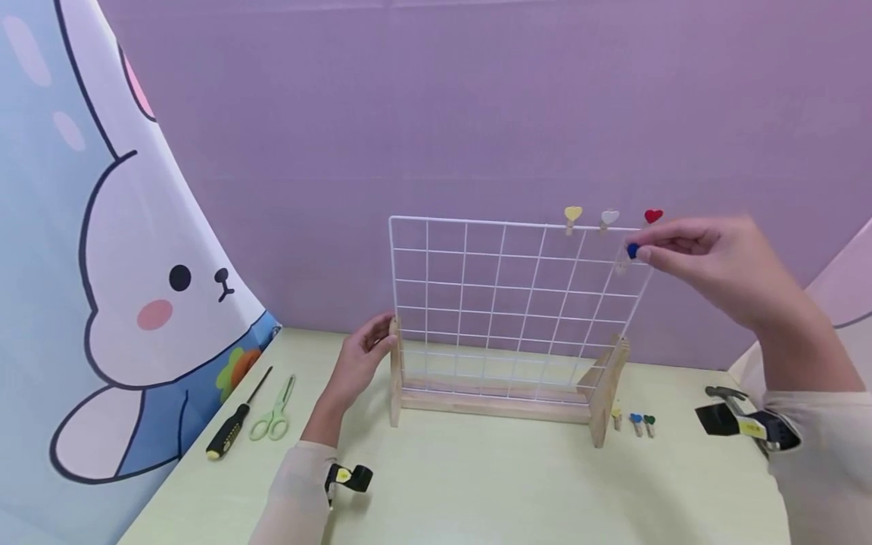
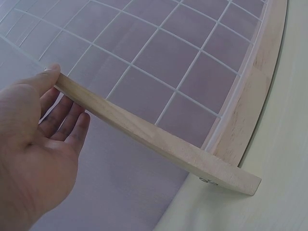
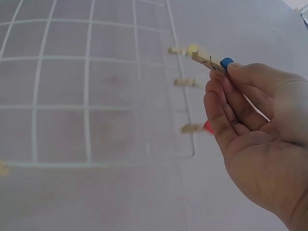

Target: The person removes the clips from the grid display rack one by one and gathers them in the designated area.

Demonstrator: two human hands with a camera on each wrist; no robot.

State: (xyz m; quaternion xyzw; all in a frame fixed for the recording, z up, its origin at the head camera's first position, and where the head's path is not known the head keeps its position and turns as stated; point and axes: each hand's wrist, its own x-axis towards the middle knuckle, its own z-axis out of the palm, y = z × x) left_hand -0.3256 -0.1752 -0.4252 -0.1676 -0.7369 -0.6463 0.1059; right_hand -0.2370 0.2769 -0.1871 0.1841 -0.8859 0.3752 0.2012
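Note:
A white wire grid (image 1: pixel 484 284) stands upright in a wooden stand (image 1: pixel 493 409). My left hand (image 1: pixel 364 352) grips the top of the stand's left post (image 2: pixel 120 120), thumb on one side and fingers on the other. Between thumb and fingers, my right hand (image 1: pixel 722 265) pinches a small wooden clothespin (image 3: pixel 207 61) with a blue heart, held in front of the grid's upper right corner. Along the grid's top wire sit a yellow-heart clothespin (image 1: pixel 573 215), a white-heart clothespin (image 1: pixel 609 218) and a red-heart clothespin (image 1: pixel 653 216).
Several more heart clothespins (image 1: pixel 636 424) lie on the table right of the stand. At the left are a screwdriver (image 1: pixel 235 428) and green scissors (image 1: pixel 275 416). A hammer (image 1: pixel 726 393) lies at the right, partly hidden by the right wrist camera. A purple cloth (image 1: pixel 341 113) hangs behind.

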